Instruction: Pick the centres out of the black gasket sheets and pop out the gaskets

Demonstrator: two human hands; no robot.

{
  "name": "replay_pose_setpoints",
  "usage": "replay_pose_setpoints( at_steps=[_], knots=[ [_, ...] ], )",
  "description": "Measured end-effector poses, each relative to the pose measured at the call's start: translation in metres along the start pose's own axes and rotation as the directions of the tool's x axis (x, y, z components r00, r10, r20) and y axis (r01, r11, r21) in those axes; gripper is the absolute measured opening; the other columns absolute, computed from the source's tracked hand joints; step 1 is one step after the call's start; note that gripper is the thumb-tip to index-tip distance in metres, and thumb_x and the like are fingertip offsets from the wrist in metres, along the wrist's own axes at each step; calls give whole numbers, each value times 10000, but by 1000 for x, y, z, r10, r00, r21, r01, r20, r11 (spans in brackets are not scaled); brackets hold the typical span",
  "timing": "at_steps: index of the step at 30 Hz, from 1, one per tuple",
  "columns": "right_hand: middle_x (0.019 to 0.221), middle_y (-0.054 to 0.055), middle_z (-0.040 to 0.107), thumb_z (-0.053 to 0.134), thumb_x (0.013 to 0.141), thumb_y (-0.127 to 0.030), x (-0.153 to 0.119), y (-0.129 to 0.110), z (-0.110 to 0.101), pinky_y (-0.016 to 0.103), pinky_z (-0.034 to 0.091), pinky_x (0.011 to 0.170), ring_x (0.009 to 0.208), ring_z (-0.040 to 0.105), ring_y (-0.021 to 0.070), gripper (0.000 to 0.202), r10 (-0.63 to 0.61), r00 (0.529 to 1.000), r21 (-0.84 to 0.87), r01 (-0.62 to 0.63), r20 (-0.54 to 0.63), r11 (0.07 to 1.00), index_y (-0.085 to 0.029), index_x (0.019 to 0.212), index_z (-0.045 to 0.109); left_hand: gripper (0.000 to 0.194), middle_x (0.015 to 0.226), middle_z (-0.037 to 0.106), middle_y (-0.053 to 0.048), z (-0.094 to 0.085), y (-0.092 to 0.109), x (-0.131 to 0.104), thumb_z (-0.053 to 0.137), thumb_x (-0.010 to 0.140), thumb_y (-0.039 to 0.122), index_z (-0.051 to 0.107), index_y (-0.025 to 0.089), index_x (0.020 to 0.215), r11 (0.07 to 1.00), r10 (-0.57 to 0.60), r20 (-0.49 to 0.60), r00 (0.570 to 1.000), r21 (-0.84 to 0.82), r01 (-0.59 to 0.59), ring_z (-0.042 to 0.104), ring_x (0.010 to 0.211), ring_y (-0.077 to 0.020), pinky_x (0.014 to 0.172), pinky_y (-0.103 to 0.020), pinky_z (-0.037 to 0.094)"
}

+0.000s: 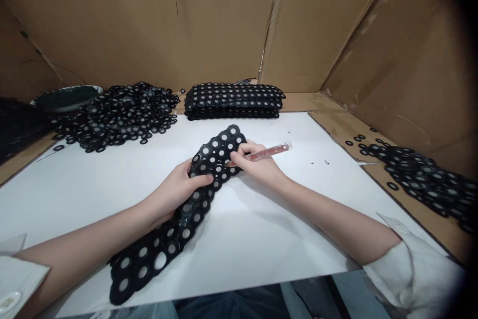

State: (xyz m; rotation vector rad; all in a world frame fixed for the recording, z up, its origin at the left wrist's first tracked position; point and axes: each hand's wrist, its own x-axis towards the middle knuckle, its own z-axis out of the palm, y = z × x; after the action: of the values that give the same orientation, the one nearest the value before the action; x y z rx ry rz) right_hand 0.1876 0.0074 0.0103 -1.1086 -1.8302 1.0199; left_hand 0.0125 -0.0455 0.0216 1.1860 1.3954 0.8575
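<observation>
Covering black strip [199, 210] partly: left hand [177, 187].

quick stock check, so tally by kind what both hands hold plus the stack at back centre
Long black strip of pale-centred rings, left hand: 1
Slim reddish pen-like tool, right hand: 1
Layered black pale-dotted stack: 1
Total: 3

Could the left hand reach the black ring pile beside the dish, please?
Probably yes: nothing stands between the left hand and the black ring pile, though that hand holds a spotted strip.
</observation>
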Motion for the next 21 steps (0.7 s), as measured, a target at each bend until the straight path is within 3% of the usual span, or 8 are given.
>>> replay_pose_setpoints(
  at_steps=[4,8,12,21],
  knots=[
    [583,-14,504,497,754,-377,5,-3,-6,276,364,641,686,551,152,344,80,991,190,-99,109,977,-187,510,345,304,908,692,-47,-2,0,3,613,672,302,613,175,948,998,-33,-24,999,48,34,639,764,-216,664,-306,484],
    [693,8,573,511,752,-378,1,-6,-6,304,356,756,825,521,170,302,-6,994,56,0,106,998,-184,525,463,271,862,701,-34,-4,-1,4,620,673,359,635,188,883,996,-34,5,999,82,34,642,762,-217,670,-305,483],
    [774,7,519,533,736,-370,-5,-5,1,321,355,776,810,490,165,260,-52,996,-37,55,79,998,-183,556,516,249,797,703,-22,-5,-3,4,640,662,372,648,199,841,998,-40,59,997,46,37,640,707,-195,641,-288,481],
    [716,-9,459,507,742,-297,-6,-1,5,308,343,717,744,453,149,257,-109,988,16,108,106,994,-179,533,413,317,852,700,-34,-5,-3,6,656,645,372,645,214,919,1000,-25,123,992,2,25,636,769,-206,671,-295,486]
  ],
)
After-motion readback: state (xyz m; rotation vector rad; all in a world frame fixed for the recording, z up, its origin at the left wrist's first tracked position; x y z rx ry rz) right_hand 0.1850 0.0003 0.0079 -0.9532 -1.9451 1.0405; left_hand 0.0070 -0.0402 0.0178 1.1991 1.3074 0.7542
